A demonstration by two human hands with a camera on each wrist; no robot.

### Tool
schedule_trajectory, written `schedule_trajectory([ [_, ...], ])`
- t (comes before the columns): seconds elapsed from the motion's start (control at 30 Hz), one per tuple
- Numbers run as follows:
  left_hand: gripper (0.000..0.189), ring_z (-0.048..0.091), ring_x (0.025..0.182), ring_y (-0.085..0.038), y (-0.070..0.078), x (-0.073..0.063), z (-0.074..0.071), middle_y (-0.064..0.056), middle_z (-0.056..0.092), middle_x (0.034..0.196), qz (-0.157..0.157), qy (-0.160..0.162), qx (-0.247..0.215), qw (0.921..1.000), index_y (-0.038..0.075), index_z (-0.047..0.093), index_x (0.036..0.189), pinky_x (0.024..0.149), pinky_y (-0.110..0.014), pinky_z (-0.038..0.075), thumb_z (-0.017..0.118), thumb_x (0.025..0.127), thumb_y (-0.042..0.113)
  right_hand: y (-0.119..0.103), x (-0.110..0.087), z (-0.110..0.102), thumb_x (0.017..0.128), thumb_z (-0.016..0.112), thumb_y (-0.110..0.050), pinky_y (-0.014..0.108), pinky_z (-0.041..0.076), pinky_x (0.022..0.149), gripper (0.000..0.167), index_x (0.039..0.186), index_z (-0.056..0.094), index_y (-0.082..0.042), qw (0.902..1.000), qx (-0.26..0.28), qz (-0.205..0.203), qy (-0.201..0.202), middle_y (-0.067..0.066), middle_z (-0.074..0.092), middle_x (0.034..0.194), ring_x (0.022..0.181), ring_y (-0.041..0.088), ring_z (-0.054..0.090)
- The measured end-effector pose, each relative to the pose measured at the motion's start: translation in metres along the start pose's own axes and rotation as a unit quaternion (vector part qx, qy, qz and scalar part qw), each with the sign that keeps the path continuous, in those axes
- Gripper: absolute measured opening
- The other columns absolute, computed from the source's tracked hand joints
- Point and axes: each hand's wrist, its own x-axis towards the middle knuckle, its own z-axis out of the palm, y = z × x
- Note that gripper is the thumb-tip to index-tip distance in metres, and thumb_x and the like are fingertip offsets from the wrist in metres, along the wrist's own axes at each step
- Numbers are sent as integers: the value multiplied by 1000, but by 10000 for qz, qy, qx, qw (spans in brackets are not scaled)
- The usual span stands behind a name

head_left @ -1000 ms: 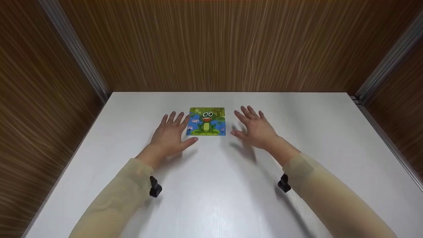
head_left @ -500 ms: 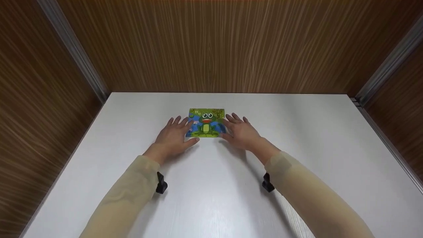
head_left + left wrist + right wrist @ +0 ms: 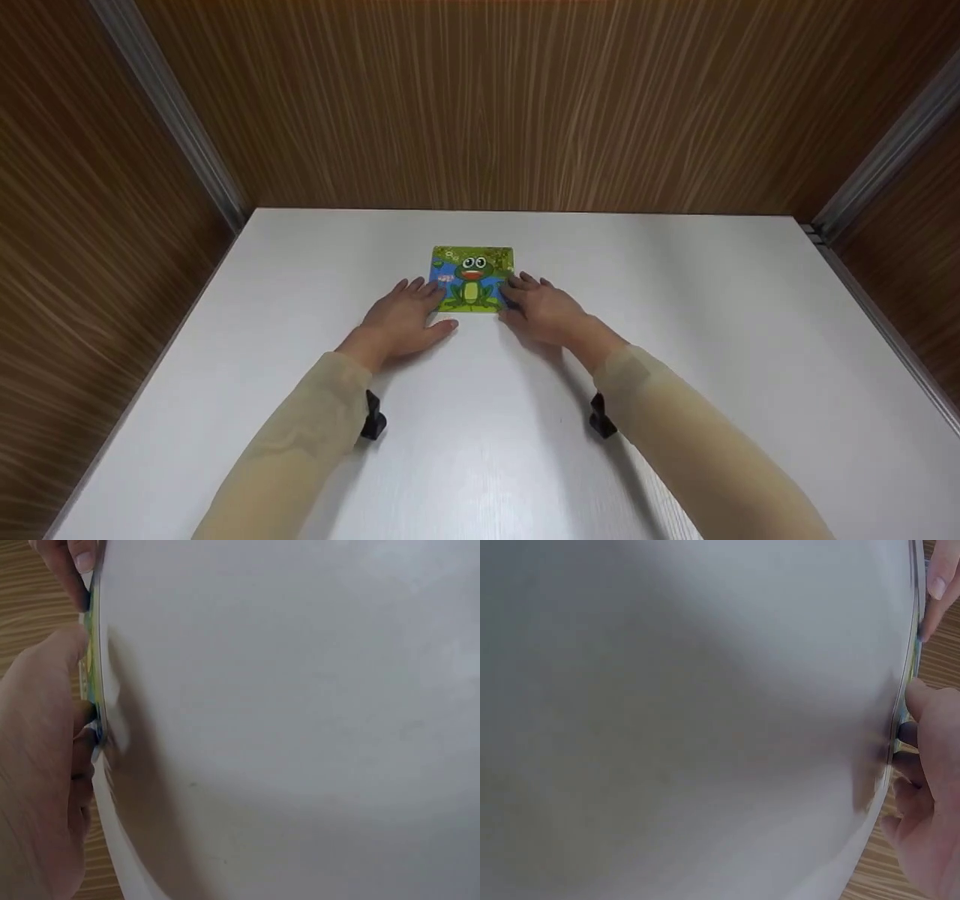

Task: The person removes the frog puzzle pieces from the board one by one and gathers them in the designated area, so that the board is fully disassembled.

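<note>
Bracketing the frog picture (image 3: pixel 471 274) from both sides here, with the left hand (image 3: pixel 401 321) at its left edge and the right hand (image 3: pixel 549 311) at its right. Easy enough to place it: apparently flat, face up, toward the far side of the white table (image 3: pixel 480 450), short of the wood-grained wall (image 3: pixel 480 105).

No clench in sight: both hands set apart, with relaxed fingers touching and slightly overlapping the sides. Stretched out just below the lower edge, the left thumb (image 3: pixel 442 330); close by the lower right corner, the right thumb (image 3: pixel 510 318). Hard to tell from the wrist views how firmly pressed.

Judging by all that, probably at the contact stage: touching both sides, with no lift to be made out. Next, seemingly calling for balance: match the pressure left and right, square up to the edges, leave the frog's face uncovered. Careful there; push harder from one side and risk skewing it.
</note>
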Motion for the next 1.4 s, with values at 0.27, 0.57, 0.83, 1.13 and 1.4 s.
schedule_trajectory([
  [0.27, 83, 23, 160, -33, 7, 2, -1, -14, 28, 172, 37, -92, -126, 9999, 4, 34, 165, 129, -45, 15, 39, 107, 63, 0, -3, 0, 111, 50, -43, 52, 26, 125, 62, 165, 38, -14, 9997, -36, 229, -42, 12, 31, 171, 157, 38, 28],
  [0.57, 82, 24, 159, -33, 8, 4, 3, -14, 30, 171, 28, -250, -139, 9996, 5, 35, 165, 128, -45, 17, 37, 107, 63, -3, -5, 2, 112, 48, -41, 47, 20, 127, 61, 164, 38, -10, 9994, -121, 279, -162, 12, 31, 171, 158, 33, 26],
  [0.83, 79, 27, 158, -34, 5, 1, 5, -14, 34, 170, -40, -196, -268, 9994, 8, 39, 164, 128, -46, 19, 40, 107, 62, -4, -4, 5, 112, 48, -35, 48, 23, 126, 57, 161, 43, -5, 9992, -391, -42, -53, 17, 38, 167, 156, 34, 31],
  [1.13, 81, 29, 157, -33, 9, -1, 5, -16, 40, 166, 88, -204, -19, 9998, 5, 42, 162, 128, -44, 18, 40, 106, 63, 0, -8, 10, 112, 50, -39, 48, 22, 127, 58, 160, 45, -8, 9994, -322, -107, -49, 15, 37, 168, 157, 34, 30],
  [1.4, 79, 33, 156, -32, 19, -7, 2, -16, 46, 163, 304, -30, 182, 9994, 5, 47, 160, 128, -44, 20, 41, 106, 62, 6, -24, 6, 111, 52, -35, 51, 24, 126, 57, 160, 46, -6, 9994, -186, -277, 103, 16, 38, 167, 156, 36, 32],
])
